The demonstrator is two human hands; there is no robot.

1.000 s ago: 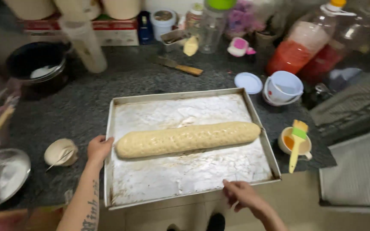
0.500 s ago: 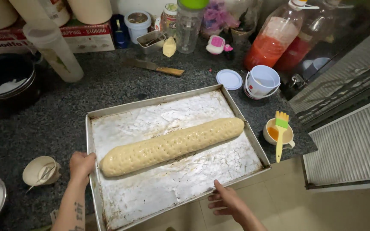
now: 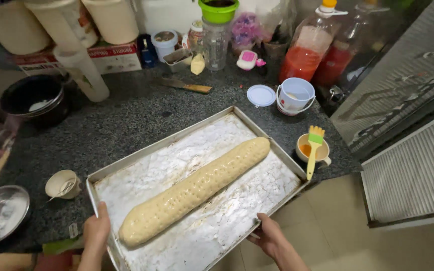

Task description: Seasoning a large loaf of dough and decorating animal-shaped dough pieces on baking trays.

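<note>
Both hands on the baking tray (image 3: 277,165): left hand (image 3: 96,233) grips the near-left rim, right hand (image 3: 269,236) grips the near-right edge, fingers curled under. Tray sits skewed on the dark granite counter (image 3: 126,120), near corner overhanging the edge, with a long dimpled dough loaf (image 3: 194,190) lying diagonally on it. Cup with yellow pastry brush (image 3: 313,149) just right of tray; small cup (image 3: 62,184) to its left.

A dough log (image 3: 197,190) lies diagonally on the baking tray (image 3: 257,200), which sits on the desk (image 3: 121,125). A cup (image 3: 62,183) stands left of the tray; a brush (image 3: 313,149) rests in a mug (image 3: 323,152) to its right, a small bucket (image 3: 295,95) behind that.
</note>
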